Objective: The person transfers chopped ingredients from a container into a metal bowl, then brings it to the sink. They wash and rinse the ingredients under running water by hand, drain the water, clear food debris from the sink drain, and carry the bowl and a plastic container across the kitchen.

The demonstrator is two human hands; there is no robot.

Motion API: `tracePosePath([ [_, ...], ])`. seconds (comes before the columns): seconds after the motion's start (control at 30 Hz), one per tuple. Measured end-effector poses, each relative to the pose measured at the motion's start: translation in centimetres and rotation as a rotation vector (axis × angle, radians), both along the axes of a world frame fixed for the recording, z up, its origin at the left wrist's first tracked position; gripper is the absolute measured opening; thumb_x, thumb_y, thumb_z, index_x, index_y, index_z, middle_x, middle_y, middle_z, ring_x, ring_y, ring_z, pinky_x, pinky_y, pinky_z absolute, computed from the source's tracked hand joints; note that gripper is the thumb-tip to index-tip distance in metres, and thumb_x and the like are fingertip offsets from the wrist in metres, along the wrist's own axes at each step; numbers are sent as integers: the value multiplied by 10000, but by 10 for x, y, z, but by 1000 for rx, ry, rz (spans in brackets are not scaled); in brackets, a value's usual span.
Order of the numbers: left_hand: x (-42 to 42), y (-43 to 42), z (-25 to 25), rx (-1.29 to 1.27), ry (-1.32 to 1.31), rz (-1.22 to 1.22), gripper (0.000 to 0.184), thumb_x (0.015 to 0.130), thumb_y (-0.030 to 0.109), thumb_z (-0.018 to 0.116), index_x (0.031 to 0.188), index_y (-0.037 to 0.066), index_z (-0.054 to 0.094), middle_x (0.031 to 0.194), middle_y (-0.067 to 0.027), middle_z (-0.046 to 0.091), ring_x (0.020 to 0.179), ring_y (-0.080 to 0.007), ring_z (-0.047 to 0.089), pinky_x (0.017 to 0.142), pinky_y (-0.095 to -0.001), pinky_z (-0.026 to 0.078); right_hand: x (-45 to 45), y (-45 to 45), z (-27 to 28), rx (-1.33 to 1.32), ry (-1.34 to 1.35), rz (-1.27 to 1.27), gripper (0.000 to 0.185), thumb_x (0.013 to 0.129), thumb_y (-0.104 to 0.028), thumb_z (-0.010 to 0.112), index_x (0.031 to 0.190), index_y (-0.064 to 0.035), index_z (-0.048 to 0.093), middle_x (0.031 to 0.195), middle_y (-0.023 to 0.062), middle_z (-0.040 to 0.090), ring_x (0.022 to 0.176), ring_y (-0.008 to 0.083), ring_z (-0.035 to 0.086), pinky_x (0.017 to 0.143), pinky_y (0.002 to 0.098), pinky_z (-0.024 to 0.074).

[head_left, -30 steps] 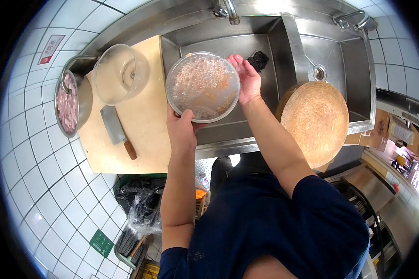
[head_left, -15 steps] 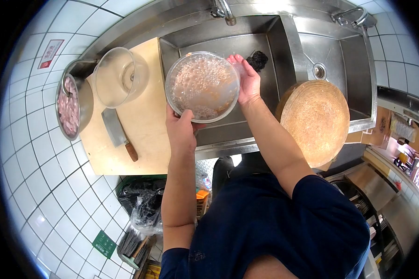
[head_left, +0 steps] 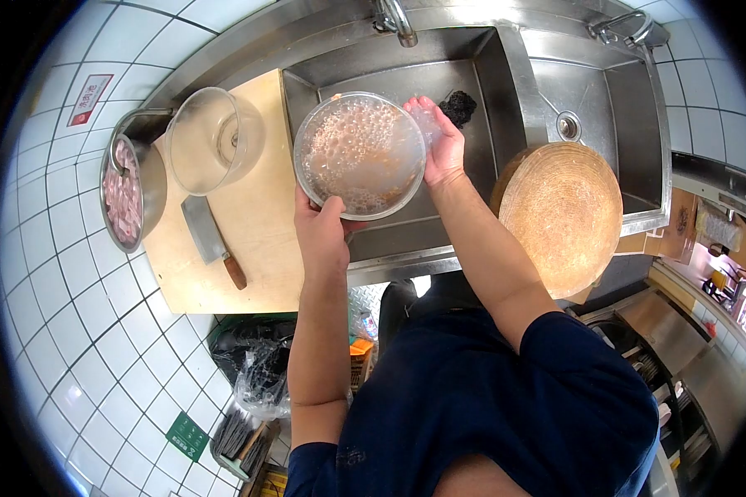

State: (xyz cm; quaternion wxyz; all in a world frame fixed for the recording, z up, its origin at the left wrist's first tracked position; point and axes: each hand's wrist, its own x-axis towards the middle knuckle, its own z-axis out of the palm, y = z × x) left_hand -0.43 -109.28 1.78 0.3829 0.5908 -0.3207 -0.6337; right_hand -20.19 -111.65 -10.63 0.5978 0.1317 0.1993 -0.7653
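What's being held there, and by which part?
A round bowl: the left hand grips its near rim, thumb on top; the right hand is at its right side.

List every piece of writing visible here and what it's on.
"洗肉池": red-and-white sign on the tiled wall, my best reading; its smaller print is illegible.
Green sign, lower on the tiles: lettering too small to read.
Dark shirt: faint mark, too blurred to read.

A cleaver (head_left: 201,228) lies on a pale wooden board (head_left: 273,257), near a clear tub (head_left: 207,141). Beside the board, a metal bowl (head_left: 153,186) holds pink meat (head_left: 123,199). A round chopping block (head_left: 562,219) stands at right; a green sign (head_left: 187,435) marks the tiled wall (head_left: 96,319).
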Motion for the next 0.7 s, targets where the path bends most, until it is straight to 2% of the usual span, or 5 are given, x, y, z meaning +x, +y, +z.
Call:
tracePosePath([
  [0.1, 0, 0, 1, -3, -3, 0, 572, 786, -30, 470, 1349, 67, 449, 1144, -124, 619, 851, -236, 706, 562, -308, 630, -1, 0, -4, -59, -22, 7, 280, 956, -191, 571, 1161, -3, 606, 1195, 139, 635, 1146, 300, 593, 1055, 419, 447],
  [0.2, 0, 0, 2, -3, -5, -1, 566, 786, -30, 469, 1343, 68, 450, 1145, -124, 617, 853, -237, 705, 567, -310, 630, 0, -1, -2, 0, 19, 0, 310, 926, -224, 607, 1162, -23, 601, 1176, 134, 640, 1147, 306, 591, 1059, 427, 436],
  [0.43, 0, -1, 2, 4, -22, -14, 560, 778, -29, 466, 1329, 67, 448, 1140, -126, 618, 850, -241, 705, 581, -317, 630, -1, -3, -6, -27, 18, 2, 292, 934, -215, 589, 1152, -22, 602, 1166, 132, 642, 1138, 307, 592, 1056, 426, 438],
  [0.53, -1, -2, 8, 32, 9, -16, 604, 814, -58, 456, 1407, 48, 402, 1207, -129, 586, 906, -227, 698, 550, -283, 612, 0, -4, -6, -45, -8, 0, 285, 931, -211, 592, 1144, -21, 604, 1161, 131, 642, 1137, 310, 591, 1058, 426, 436],
  [0.7, 0, -4, 7, 29, 4, -16, 614, 814, -55, 459, 1415, 53, 397, 1200, -127, 588, 904, -224, 698, 551, -284, 612, 0, -5, -7, -35, -21, -1, 274, 924, -206, 601, 1126, -20, 610, 1155, 130, 643, 1136, 310, 589, 1061, 429, 432],
])
